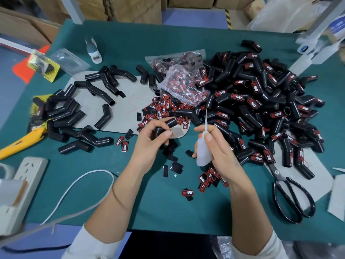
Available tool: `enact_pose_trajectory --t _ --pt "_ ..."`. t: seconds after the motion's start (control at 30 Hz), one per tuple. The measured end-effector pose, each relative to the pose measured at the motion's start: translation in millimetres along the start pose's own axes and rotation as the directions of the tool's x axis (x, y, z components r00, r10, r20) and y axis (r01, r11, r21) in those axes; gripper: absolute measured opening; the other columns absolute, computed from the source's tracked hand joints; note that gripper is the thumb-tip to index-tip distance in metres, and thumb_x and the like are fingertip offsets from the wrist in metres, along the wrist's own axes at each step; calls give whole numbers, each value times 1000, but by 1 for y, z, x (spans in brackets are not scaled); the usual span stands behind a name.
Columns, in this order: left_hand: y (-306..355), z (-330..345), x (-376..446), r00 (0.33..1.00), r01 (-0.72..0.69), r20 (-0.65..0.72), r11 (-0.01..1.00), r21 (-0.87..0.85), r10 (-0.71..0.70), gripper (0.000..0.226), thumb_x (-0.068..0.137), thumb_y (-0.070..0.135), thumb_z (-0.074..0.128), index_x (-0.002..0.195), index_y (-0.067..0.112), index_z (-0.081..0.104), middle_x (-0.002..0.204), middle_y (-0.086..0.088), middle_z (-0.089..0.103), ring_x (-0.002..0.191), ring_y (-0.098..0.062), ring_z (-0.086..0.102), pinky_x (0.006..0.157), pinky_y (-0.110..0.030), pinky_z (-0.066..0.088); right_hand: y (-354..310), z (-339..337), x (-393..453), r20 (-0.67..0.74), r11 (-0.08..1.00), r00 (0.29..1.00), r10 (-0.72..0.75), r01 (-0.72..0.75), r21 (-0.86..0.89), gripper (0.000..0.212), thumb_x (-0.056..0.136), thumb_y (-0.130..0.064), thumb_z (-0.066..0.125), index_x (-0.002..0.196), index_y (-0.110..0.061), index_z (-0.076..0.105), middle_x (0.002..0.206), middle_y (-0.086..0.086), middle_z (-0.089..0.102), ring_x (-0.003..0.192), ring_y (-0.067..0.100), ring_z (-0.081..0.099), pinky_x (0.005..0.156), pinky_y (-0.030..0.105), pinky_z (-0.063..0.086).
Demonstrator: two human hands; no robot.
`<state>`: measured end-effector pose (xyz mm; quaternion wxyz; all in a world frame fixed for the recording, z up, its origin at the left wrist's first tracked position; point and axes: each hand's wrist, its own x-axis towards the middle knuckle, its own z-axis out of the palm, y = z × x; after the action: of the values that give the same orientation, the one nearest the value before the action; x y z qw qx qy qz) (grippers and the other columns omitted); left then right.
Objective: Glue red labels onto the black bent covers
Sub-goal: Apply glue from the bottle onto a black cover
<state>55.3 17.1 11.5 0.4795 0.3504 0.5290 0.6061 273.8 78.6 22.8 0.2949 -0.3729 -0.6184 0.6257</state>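
My left hand (155, 136) grips a black bent cover (169, 125) above the green table, its open end pointing up and right. My right hand (214, 146) holds a translucent glue bottle (203, 152) whose long thin nozzle points up, a short way right of the cover. Loose red labels (160, 109) lie in a heap just beyond my hands, and more red labels (207, 177) lie under my right wrist. Plain black covers (97, 86) lie at the left on grey card. A large pile of labelled covers (261, 101) fills the right.
A clear bag of labels (179, 79) sits behind the heap. Black scissors (291, 195) lie at the right, a yellow utility knife (18, 144) and a white power strip (24, 186) at the left. A white bottle (94, 51) stands at the back.
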Motion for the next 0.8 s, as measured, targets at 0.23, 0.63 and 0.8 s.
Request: enact_pose_trajectory --t 0.23,0.63,0.8 --pt "-16 -16 14 982 -153 -49 923 354 181 36 107 13 52 137 25 67 147 7 60 131 -21 57 111 -54 44 -9 8 -1 -105 995 994 -5 15 96 40 100 -60 58 120 -24 59 83 9 72 77 30 75 67 45 63" --pt "-14 -15 11 996 -26 81 987 -156 39 45 106 3 45 149 9 57 157 -10 53 126 -28 61 108 -34 46 -11 8 -1 -76 994 997 -18 26 108 51 99 -34 71 144 -39 48 118 0 70 103 27 75 83 28 59" --pt "-7 -13 9 996 19 85 946 -324 9 69 97 -2 61 160 18 41 147 -25 56 136 -36 58 109 -35 48 -18 5 0 -213 977 977 2 43 209 43 78 -47 89 114 -35 68 112 2 77 100 27 76 74 22 57"
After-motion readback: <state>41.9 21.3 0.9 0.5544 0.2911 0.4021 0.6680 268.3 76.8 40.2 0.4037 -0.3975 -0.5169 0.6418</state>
